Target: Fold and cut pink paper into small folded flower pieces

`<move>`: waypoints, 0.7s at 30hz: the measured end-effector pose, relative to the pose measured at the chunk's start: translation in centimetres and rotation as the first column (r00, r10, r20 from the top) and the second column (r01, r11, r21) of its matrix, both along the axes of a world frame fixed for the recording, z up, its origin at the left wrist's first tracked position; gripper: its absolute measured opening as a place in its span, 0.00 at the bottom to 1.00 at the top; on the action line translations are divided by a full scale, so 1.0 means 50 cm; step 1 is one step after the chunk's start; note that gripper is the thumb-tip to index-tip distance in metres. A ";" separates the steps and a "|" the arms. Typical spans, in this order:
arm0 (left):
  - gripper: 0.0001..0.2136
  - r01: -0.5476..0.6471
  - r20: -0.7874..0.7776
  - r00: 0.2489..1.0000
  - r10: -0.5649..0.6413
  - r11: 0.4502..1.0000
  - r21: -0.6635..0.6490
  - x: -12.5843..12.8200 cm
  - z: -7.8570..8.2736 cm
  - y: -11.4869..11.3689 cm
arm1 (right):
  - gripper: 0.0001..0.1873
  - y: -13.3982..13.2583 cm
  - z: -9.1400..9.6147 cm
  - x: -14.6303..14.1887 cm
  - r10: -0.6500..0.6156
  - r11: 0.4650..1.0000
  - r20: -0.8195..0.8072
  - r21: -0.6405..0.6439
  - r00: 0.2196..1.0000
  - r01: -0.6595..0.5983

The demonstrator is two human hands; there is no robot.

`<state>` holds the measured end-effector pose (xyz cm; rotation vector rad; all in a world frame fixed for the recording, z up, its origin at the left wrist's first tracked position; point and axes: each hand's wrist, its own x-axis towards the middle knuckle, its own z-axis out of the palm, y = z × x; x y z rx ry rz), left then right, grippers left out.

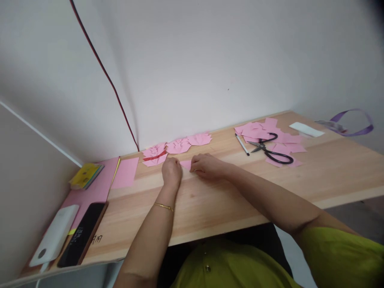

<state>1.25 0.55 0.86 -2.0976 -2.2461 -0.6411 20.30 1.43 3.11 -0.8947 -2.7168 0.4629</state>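
Wooden tabletop (336,172), grain showing from hands to front edge.
Right hand (207,165), left hand (172,172): side by side. Black-handled scissors (262,147): well apart, right; wood showing between. Pink paper (186,164): between hands, right fingers pinching one end; left fingers curled at the other, hold cannot be told.

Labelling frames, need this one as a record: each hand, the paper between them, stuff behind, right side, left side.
left hand: curled, at left end of small pink paper; grip hidden
right hand: fingers bent, at its right end
behind: fringed pink pieces
right side: black-handled scissors, open, on pink scraps; pen
left side: phone, white device, yellow-topped stack
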 end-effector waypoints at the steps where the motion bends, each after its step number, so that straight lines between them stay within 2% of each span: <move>1: 0.11 -0.008 -0.001 1.000 0.008 1.000 -0.001 0.000 0.000 0.001 | 0.13 0.000 0.001 -0.001 -0.001 1.000 0.006 0.001 1.000 0.001; 6: 0.11 -0.025 0.010 1.000 0.024 0.999 0.021 -0.002 0.001 0.002 | 0.15 -0.003 0.007 -0.002 -0.007 1.000 0.018 -0.006 1.000 0.007; 10: 0.09 0.008 0.085 0.996 -0.015 0.996 0.084 -0.013 -0.004 -0.002 | 0.17 -0.003 0.006 0.001 -0.010 1.000 0.006 -0.019 1.000 0.011; 14: 0.08 0.114 0.178 0.972 -0.152 0.971 0.209 -0.034 -0.009 -0.011 | 0.17 0.003 -0.001 0.005 0.010 1.000 -0.026 -0.011 1.000 -0.010; 17: 0.09 0.205 0.190 0.948 -0.255 0.947 0.248 -0.038 -0.004 -0.019 | 0.17 0.007 -0.006 0.010 0.037 0.999 -0.050 -0.011 0.998 -0.038; 19: 0.10 0.286 0.177 0.930 -0.324 0.935 0.210 -0.032 0.005 -0.025 | 0.17 0.008 -0.008 0.013 0.049 0.999 -0.069 -0.008 0.996 -0.049; 21: 0.10 0.387 0.139 0.906 -0.399 0.916 0.107 -0.022 0.015 -0.034 | 0.17 0.010 -0.010 0.015 0.045 0.999 -0.087 -0.008 0.995 -0.046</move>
